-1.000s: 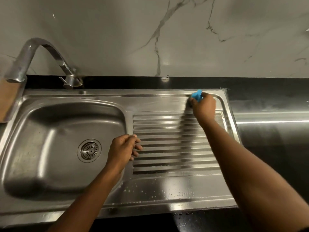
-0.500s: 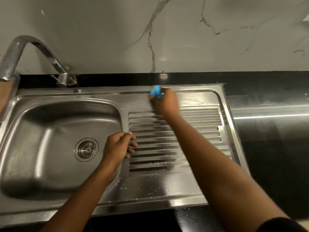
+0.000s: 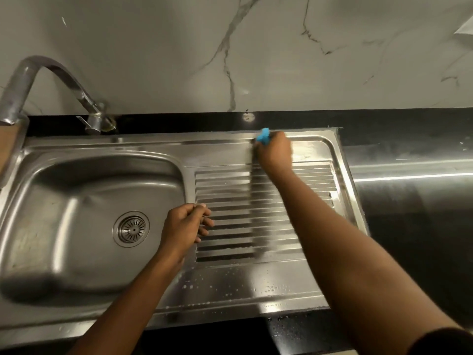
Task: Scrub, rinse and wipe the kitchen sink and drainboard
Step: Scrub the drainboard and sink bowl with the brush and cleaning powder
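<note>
Black countertop (image 3: 409, 139) frames a wet, ribbed, droplet-flecked steel drainboard (image 3: 230, 283).

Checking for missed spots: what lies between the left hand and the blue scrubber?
Head view: only bare ribbed drainboard lies between the left hand and the blue scrubber in the right hand; no loose items.
</note>
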Available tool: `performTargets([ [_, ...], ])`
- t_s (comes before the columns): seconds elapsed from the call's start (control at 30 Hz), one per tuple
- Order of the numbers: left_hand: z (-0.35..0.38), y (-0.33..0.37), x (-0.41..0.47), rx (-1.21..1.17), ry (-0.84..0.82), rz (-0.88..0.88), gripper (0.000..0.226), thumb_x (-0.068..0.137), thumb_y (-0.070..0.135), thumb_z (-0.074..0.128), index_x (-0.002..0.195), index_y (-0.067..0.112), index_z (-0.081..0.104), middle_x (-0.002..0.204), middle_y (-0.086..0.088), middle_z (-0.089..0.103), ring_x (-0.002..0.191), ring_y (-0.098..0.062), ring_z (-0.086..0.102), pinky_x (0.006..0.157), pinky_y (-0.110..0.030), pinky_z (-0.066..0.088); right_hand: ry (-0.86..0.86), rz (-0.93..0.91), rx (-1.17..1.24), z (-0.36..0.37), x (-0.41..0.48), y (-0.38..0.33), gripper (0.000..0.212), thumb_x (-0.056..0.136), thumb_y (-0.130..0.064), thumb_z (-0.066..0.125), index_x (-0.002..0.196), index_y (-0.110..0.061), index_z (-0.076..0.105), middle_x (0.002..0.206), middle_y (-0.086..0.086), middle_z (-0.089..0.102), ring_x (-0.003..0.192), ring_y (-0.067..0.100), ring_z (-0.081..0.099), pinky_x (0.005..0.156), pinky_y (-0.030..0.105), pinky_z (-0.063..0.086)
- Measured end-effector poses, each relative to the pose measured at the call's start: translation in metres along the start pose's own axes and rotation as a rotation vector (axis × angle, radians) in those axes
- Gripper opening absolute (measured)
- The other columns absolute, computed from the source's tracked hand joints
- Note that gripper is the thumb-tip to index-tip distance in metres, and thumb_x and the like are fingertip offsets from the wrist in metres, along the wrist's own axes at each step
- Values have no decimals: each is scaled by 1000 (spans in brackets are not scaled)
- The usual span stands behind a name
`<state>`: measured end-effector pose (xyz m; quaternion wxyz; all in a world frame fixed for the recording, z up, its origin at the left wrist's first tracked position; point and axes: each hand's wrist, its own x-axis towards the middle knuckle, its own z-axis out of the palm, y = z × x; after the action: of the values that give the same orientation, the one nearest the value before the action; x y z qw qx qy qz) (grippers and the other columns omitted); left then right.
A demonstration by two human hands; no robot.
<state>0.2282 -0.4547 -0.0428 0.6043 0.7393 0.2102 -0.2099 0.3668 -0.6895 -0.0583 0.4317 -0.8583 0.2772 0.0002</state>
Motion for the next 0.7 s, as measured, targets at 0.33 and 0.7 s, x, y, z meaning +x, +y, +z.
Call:
performTargets([
  [0.33,11,0,-6,-3,20,-8,27,106,27,57,96,10,74,82,-9,79,66,-19,66,58,-29,48,-259,-116,-73,51,-28,-40,36,98,-32,70,127,-13,62,110,5,69,99,19,69,89,37,59],
  [0.7,27,-3,-5,26,-18,24,26,105,27,58,93,11,75,81,-9,79,67,-21,67,59,-31,50,153,93,-192,-130,53,80,50,94,-38,74,129,-4,66,122,13,72,107,26,69,83,28,48],
])
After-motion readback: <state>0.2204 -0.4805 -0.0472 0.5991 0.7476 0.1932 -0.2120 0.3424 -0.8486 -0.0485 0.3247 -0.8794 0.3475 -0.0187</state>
